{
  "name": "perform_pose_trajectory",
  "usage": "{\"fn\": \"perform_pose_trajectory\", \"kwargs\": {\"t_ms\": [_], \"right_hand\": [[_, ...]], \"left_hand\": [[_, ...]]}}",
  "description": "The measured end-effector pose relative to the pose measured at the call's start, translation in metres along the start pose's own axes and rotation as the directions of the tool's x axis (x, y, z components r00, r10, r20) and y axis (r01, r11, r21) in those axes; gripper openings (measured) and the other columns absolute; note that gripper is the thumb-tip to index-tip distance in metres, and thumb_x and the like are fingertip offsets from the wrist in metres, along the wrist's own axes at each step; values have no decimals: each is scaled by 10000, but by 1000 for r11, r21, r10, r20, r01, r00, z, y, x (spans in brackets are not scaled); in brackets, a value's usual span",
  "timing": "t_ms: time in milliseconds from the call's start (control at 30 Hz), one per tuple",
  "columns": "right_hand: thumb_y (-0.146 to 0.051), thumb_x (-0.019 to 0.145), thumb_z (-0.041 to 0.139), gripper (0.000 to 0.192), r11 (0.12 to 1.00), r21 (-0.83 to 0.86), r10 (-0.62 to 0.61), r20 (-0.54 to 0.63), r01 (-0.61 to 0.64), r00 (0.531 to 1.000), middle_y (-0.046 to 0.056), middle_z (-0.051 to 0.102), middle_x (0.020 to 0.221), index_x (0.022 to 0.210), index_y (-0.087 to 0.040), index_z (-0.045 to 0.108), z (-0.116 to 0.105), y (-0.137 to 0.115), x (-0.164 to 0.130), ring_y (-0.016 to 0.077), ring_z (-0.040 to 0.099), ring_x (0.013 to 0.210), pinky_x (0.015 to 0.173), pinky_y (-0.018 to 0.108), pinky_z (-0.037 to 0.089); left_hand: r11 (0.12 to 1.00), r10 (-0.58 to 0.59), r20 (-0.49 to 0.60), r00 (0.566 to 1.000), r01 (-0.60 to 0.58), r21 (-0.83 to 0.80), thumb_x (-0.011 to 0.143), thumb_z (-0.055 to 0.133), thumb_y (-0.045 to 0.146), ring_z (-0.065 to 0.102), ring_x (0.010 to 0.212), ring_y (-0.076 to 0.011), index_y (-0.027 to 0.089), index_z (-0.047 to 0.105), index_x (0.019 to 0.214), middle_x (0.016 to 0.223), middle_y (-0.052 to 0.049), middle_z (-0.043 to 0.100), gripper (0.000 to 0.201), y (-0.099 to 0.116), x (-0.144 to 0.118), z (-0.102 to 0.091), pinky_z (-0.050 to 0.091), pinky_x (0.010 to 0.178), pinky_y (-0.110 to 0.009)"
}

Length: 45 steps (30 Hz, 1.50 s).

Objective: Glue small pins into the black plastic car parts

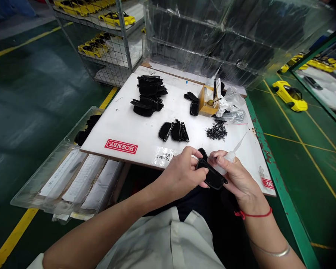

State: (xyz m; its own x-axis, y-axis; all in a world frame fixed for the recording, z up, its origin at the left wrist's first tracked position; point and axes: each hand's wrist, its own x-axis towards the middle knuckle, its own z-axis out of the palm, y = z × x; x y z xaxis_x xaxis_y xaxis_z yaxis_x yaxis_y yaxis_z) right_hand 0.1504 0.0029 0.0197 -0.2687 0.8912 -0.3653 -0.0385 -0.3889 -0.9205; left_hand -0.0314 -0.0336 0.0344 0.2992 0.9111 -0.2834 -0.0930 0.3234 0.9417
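Over the table's front edge, my left hand [184, 168] grips a flat black plastic part [212, 176] with rounded corners. My right hand [235, 172] is closed around a small white squeeze bottle [225, 164], whose thin clear nozzle points up and away to the right. The right thumb and fingertip pinch close to the black part's upper end; whatever tiny thing they hold there is too small to name. Ahead of the hands lie several similar black parts [179, 130] and a heap of tiny black pieces [216, 129].
Stacks of black parts [149, 85] stand at the table's back left. A yellow box [208, 101] with tools sits by plastic bags [235, 102] at the back right. A clear bin [25, 194] stands left, a wire rack [126, 41] behind, and a yellow model car [290, 95] at the right.
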Motion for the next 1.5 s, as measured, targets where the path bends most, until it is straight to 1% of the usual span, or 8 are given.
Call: {"fn": "perform_pose_trajectory", "kwargs": {"t_ms": [233, 433, 767, 933, 1033, 1133, 1300, 1500], "right_hand": [[-421, 656, 764, 275, 994, -113, -23, -60, 17, 998, -5, 585, 672, 774, -207, 638, 5, -3, -5, 125, 526, 588, 529, 240, 433], [-389, 651, 777, 243, 946, -282, -206, -141, 160, 968, 9, 637, 736, 779, -210, 674, 7, -2, -8, 136, 544, 650, 580, 249, 436], [-354, 718, 738, 149, 863, -450, -316, -127, 229, 940, -2, 656, 792, 796, -237, 688, 8, 2, -14, 137, 559, 704, 611, 247, 414], [-375, 761, 690, 161, 766, -595, -371, -101, 243, 923, 15, 665, 828, 811, -223, 681, 20, -3, -20, 157, 586, 739, 663, 268, 445], [-376, 773, 677, 154, 714, -654, -403, -95, 247, 910, -1, 647, 784, 786, -224, 657, 25, -5, -24, 133, 560, 681, 616, 247, 428], [-401, 755, 689, 198, 753, -623, -350, -106, 212, 931, -8, 619, 740, 803, -214, 642, 21, -4, -24, 123, 530, 635, 573, 238, 410], [-421, 763, 680, 263, 911, -397, -187, -153, 113, 970, -4, 603, 714, 911, -206, 653, 2, 2, -19, 113, 516, 634, 558, 223, 396], [-386, 732, 725, 252, 980, -195, 48, 7, -46, 999, -8, 609, 685, 891, -201, 661, -4, 3, -19, 89, 523, 595, 539, 201, 403]], "left_hand": [[999, 43, -8, 999, -43, 15, 784, 558, 202, 682, 592, -152, 205, 442, 972, 696, 25, 642, 221, 0, -1, 3, 420, 454, -169], [998, 50, -27, 998, -49, 38, 786, 552, 211, 666, 558, -147, 201, 427, 986, 707, 22, 640, 236, 2, -1, 3, 462, 480, -201], [989, 103, -46, 994, -97, 112, 794, 545, 204, 653, 533, -130, 203, 414, 968, 711, 22, 638, 218, -2, 0, 3, 489, 511, -209], [980, 124, -39, 992, -115, 165, 804, 520, 210, 625, 521, -127, 212, 401, 982, 695, 35, 601, 214, -4, -1, 6, 494, 517, -227], [961, 143, -23, 990, -133, 244, 819, 498, 209, 623, 551, -129, 213, 408, 974, 689, 35, 597, 179, -4, -2, 6, 481, 546, -227], [954, 141, 7, 990, -138, 267, 836, 477, 216, 622, 559, -124, 211, 423, 969, 714, 29, 602, 144, -2, -4, 5, 466, 552, -227], [988, 68, 49, 996, -74, 134, 846, 470, 217, 618, 508, -103, 209, 440, 977, 698, 51, 592, 135, 1, -5, 3, 429, 496, -198], [999, 12, 106, 994, -17, 48, 853, 487, 236, 630, 519, -91, 201, 475, 977, 728, 47, 627, 129, 0, -4, 3, 455, 542, -202]]}}
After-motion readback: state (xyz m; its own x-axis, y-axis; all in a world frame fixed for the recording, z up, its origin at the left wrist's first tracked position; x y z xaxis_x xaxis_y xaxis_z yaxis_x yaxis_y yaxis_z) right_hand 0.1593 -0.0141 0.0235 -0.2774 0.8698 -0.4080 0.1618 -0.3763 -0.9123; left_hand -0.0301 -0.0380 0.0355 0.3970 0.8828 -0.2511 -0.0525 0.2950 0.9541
